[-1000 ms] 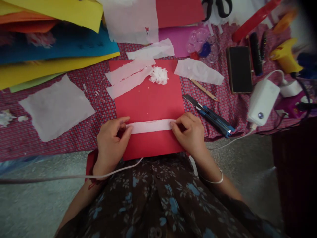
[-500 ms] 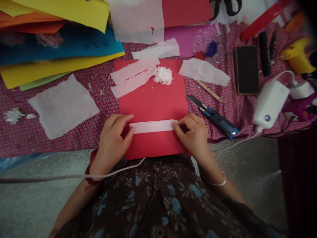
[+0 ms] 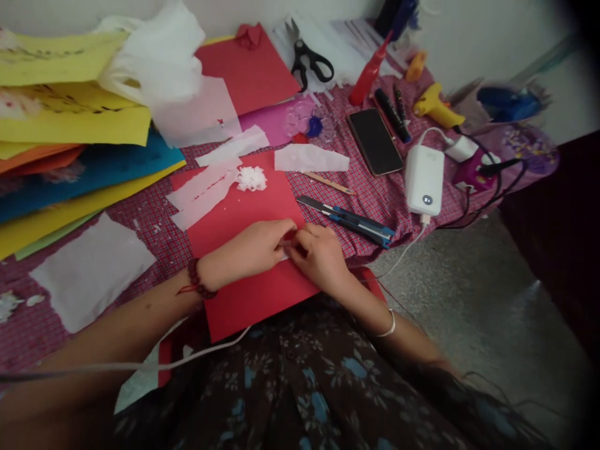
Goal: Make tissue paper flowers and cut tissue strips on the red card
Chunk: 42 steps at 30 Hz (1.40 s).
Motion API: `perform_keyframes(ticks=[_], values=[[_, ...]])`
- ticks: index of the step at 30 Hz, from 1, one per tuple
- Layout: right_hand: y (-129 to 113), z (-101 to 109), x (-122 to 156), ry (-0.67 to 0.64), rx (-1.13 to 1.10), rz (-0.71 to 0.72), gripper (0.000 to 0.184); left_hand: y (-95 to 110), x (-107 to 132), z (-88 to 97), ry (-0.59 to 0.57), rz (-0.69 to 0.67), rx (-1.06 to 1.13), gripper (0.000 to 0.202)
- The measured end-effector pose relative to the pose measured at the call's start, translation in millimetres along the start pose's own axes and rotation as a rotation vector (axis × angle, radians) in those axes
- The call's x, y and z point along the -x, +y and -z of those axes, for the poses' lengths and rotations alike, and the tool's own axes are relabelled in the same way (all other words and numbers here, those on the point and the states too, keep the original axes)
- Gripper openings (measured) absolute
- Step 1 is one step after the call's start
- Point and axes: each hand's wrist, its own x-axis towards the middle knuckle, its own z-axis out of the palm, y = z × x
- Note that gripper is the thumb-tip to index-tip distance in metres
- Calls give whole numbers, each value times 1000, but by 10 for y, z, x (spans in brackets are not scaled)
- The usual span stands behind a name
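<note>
A red card sheet lies on the checked cloth in front of me. My left hand and my right hand meet over its right edge, fingers pinched together. A small bit of white tissue shows between the fingertips; most of the strip is hidden by the hands. Two white tissue strips and a small white tissue flower lie on the far part of the red sheet.
A blue utility knife and a wooden stick lie right of the sheet. Farther back are a phone, a white power bank, scissors, a red bottle and a yellow glue gun. Coloured paper sheets pile up at left.
My hands, which held the two ends of the white strip apart, have come together at the sheet's right edge. The view has swung to the right and pulled back.
</note>
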Motion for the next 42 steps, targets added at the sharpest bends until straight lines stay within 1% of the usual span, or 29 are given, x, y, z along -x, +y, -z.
perform_keyframes(ticks=[3, 6, 8, 9, 10, 11, 12, 13, 15, 16, 18, 21, 26, 30, 34, 39, 42], values=[[5, 74, 29, -52, -32, 25, 17, -114, 46, -99, 22, -10, 56, 23], [100, 251, 103, -83, -157, 124, 10, -166, 128, -157, 65, -16, 97, 37], [247, 403, 163, -18, -240, 137, 9, -170, 153, -177, 90, -44, 91, 37], [343, 477, 192, 47, -238, 104, 10, -168, 157, -185, 101, -59, 84, 35], [447, 543, 217, 124, -197, 61, 11, -164, 156, -190, 110, -73, 81, 30], [553, 598, 238, 170, -133, 7, 12, -160, 154, -195, 120, -80, 83, 24], [655, 638, 255, 179, -64, -34, 17, -158, 151, -199, 133, -80, 93, 18], [748, 661, 267, 168, 0, -65, 23, -156, 149, -203, 147, -73, 108, 16], [890, 663, 280, 118, 88, -86, 36, -156, 149, -208, 170, -51, 139, 18], [938, 649, 281, 98, 116, -84, 40, -157, 152, -208, 177, -39, 150, 19], [996, 617, 273, 85, 144, -72, 43, -160, 158, -205, 193, -29, 174, 19], [1026, 625, 261, 81, 116, -49, 41, -169, 166, -190, 192, -48, 237, 18], [1008, 803, 351, 26, -18, 16, 42, -164, 184, -163, 228, -55, 310, 18], [966, 902, 467, -34, -39, 58, 39, -112, 208, -139, 246, -29, 338, 14], [944, 921, 487, -79, -20, 82, 39, -90, 217, -123, 224, 11, 321, 16], [933, 902, 403, -142, 12, 112, 41, -128, 204, -138, 221, -8, 347, 16], [916, 878, 337, -161, 33, 132, 40, -134, 192, -149, 212, 14, 346, 16]])
